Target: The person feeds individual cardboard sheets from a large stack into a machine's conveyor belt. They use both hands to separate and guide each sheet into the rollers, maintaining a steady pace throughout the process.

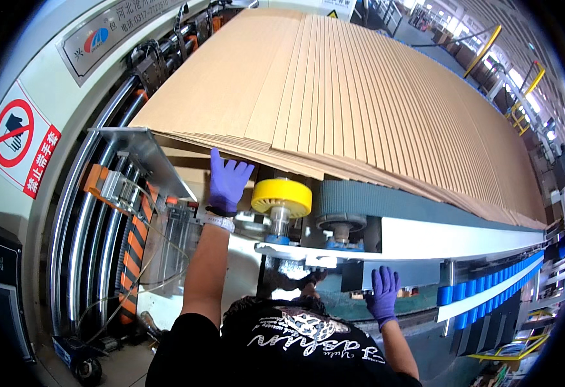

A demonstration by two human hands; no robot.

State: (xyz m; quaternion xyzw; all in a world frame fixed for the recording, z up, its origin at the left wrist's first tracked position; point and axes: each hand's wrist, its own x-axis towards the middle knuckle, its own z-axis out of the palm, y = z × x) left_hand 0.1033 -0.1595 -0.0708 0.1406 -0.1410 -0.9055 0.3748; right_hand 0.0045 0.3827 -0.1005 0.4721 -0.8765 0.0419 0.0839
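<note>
The left hand (227, 180), in a purple glove, is pressing flat with fingers spread against the lower edge of the overlapping cardboard sheets (360, 97), gripping nothing. The right hand (383, 293) is resting open-fingered on the grey machine frame (450, 238), below the sheets, which are lying fanned across the toothed belt (386, 200) beside a yellow wheel (281, 197).

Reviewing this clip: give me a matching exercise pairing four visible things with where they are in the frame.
Things:
1. left hand
2. right hand
3. yellow wheel
4. blue rollers

Places:
A. under the cardboard sheets' front edge, beside the grey belt
B. flat against the stack's underside
C. in a row along the lower right rail
D. on the grey panel beneath the white rail

Pairs: 1-B, 2-D, 3-A, 4-C
</note>
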